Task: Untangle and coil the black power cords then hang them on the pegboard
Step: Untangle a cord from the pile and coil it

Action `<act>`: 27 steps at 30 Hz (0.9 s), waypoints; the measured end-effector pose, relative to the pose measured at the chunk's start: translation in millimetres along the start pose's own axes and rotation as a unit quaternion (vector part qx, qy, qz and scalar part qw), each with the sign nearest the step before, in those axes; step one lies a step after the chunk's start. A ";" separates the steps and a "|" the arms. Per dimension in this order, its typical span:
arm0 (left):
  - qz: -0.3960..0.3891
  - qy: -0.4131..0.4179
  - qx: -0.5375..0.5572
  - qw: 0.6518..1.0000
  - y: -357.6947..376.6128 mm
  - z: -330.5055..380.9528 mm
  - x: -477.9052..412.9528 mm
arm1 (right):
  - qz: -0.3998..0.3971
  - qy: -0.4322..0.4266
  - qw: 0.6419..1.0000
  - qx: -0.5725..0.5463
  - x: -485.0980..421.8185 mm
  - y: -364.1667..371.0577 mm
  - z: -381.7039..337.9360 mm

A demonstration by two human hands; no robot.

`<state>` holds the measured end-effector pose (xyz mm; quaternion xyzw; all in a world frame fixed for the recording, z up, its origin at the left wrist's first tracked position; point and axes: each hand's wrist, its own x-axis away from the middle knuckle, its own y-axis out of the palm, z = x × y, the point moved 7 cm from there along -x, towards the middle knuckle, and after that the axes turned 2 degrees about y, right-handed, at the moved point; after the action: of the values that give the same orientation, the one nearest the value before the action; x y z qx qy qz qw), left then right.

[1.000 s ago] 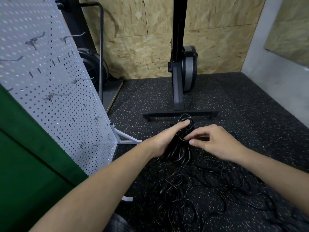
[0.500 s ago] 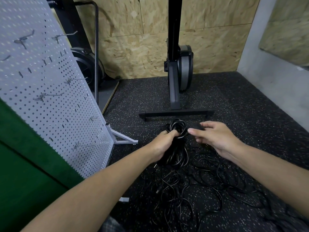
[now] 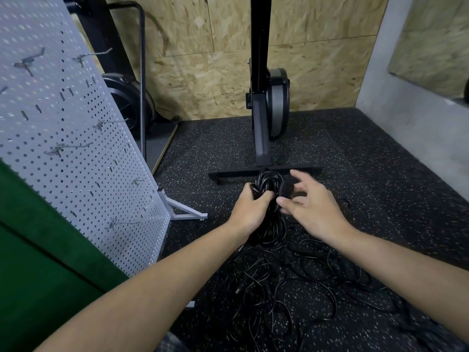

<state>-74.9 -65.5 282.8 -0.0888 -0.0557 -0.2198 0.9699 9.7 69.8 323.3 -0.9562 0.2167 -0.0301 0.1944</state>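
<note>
on the speckled floor: a cord bundle gripped in the left hand

at the far left a grey pegboard leans on its white stand, metal hooks sticking out of it, with a green panel in front of its lower edge. right of it, over the black rubber floor, the left hand is clenched around a bundle of black cords. the bundle's loops rise above the fist and hang below it. just beside the bundle, the right hand has its fingers spread and its thumb under a black plug block. whether it pinches the block cannot be told. below both hands, loose tangled cords sprawl across the floor toward the right. behind the bundle stands a black machine base.
</note>
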 end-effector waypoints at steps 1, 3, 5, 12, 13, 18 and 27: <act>0.004 -0.007 0.003 1.000 -0.5 -1.8 -0.3 | 0.011 0.005 1.000 -0.026 -1.2 -0.4 1.1; 0.015 -0.016 0.016 1.000 -3.3 -3.2 -0.3 | 0.025 0.026 0.998 -0.046 -3.3 -3.8 5.2; 0.021 -0.020 0.019 0.999 -6.2 -3.2 -1.3 | 0.025 0.033 0.998 -0.045 -4.9 -6.3 11.0; 0.042 -0.009 -0.032 0.999 -6.4 1.1 2.9 | 0.019 -0.084 0.996 0.037 6.3 1.6 -12.4; 0.049 -0.004 -0.042 0.998 -6.8 1.9 2.8 | 0.024 -0.077 0.996 0.043 4.3 0.1 -11.9; 0.067 0.081 -0.140 0.984 -5.8 21.5 7.8 | 0.038 -0.045 0.998 0.037 -4.2 -9.2 -2.8; 0.073 0.117 -0.196 0.971 -1.1 33.0 10.3 | 0.016 -0.107 0.981 0.164 -6.0 -8.4 -16.1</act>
<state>-68.4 -64.3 316.8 -0.2549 0.1089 -0.1643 0.9467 5.4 73.5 341.5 -0.9057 0.2017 0.0401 0.3707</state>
